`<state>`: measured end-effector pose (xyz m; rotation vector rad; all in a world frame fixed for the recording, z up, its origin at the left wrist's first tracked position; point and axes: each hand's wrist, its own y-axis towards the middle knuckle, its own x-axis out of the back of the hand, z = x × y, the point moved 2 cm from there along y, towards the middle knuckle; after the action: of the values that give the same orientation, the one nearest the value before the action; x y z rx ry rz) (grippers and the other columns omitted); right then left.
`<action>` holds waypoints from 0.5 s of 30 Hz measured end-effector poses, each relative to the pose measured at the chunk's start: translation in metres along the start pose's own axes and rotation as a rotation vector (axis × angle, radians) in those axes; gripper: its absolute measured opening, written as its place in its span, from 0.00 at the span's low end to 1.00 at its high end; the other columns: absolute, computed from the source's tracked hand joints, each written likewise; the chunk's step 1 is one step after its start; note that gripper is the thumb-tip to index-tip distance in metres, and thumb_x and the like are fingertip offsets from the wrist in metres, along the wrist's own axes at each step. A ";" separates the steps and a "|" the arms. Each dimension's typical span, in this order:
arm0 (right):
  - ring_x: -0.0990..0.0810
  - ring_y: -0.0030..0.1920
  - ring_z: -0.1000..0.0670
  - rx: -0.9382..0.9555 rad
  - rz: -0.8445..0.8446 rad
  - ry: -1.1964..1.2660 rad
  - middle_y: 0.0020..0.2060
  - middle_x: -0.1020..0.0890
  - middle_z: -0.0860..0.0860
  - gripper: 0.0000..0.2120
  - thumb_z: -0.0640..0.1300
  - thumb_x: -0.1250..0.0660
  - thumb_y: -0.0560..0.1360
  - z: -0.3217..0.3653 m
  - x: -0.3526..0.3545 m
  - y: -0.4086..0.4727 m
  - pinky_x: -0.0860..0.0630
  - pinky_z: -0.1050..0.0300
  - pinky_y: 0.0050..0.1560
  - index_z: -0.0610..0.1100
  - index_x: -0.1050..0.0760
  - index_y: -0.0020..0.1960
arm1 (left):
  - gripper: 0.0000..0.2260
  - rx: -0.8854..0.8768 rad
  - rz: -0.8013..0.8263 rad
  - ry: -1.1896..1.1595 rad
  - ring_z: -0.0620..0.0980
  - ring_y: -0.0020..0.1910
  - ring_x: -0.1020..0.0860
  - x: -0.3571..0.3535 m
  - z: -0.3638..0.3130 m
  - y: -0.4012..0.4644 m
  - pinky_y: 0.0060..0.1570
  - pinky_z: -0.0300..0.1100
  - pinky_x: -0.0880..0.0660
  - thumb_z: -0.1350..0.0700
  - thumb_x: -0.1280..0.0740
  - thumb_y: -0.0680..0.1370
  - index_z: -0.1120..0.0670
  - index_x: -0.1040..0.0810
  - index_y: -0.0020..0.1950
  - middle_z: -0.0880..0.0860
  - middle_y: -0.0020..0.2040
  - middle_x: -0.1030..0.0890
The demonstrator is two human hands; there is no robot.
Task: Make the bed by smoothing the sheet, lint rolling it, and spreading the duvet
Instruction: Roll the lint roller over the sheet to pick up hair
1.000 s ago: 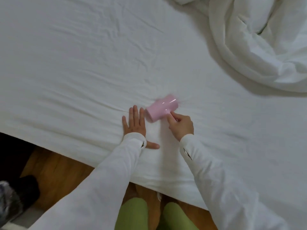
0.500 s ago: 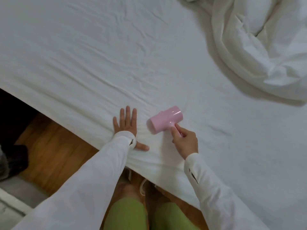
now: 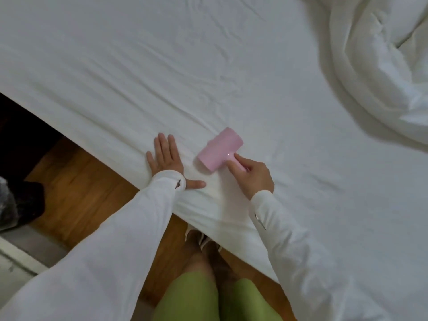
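Left hand [image 3: 165,158] lies flat, fingers straight, pressing the sheet [image 3: 162,72] near the bed edge at lower centre; right hand [image 3: 251,174] grips the handle of the pink roller [image 3: 220,149], whose drum rests on the sheet just right of the left hand. Risk, as judged: the sticky drum may grab the thin, creased cotton and drag it into new folds if the left hand lifts, or run off the near edge. Roller is a smooth glossy cylinder; the duvet [image 3: 370,66] sits puffy and bunched at upper right, not yet spread.
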<state>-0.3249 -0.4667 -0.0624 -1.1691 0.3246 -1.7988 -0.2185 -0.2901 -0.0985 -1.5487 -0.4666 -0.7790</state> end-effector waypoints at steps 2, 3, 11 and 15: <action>0.20 0.56 0.56 -0.085 -0.042 0.017 0.54 0.18 0.62 0.22 0.71 0.34 0.67 -0.032 0.018 -0.029 0.28 0.60 0.52 0.67 0.23 0.58 | 0.70 -0.087 -0.001 -0.008 0.57 0.71 0.75 0.003 -0.005 0.001 0.69 0.58 0.66 0.25 0.30 0.53 0.51 0.79 0.70 0.59 0.70 0.78; 0.20 0.57 0.56 -0.114 -0.058 0.019 0.55 0.18 0.63 0.22 0.72 0.34 0.67 -0.041 0.025 -0.038 0.28 0.60 0.52 0.67 0.22 0.58 | 0.69 -0.167 -0.005 0.012 0.57 0.71 0.75 0.003 -0.011 0.001 0.69 0.59 0.67 0.26 0.29 0.54 0.49 0.78 0.70 0.58 0.70 0.78; 0.20 0.57 0.55 0.011 -0.013 -0.092 0.55 0.18 0.61 0.23 0.69 0.34 0.67 0.018 -0.007 0.009 0.24 0.54 0.59 0.66 0.24 0.60 | 0.73 -0.089 -0.010 -0.026 0.58 0.72 0.73 -0.020 -0.028 -0.020 0.69 0.55 0.68 0.22 0.34 0.51 0.62 0.78 0.69 0.62 0.71 0.75; 0.20 0.57 0.55 -0.020 -0.019 -0.079 0.55 0.18 0.62 0.22 0.71 0.35 0.68 -0.004 -0.002 0.001 0.25 0.57 0.57 0.68 0.25 0.60 | 0.76 0.086 0.004 -0.194 0.56 0.71 0.74 -0.027 -0.023 -0.025 0.71 0.56 0.66 0.23 0.31 0.48 0.62 0.78 0.69 0.60 0.71 0.75</action>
<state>-0.3271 -0.4666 -0.0664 -1.2572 0.2866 -1.7647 -0.2587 -0.3050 -0.1003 -1.5510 -0.6305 -0.6005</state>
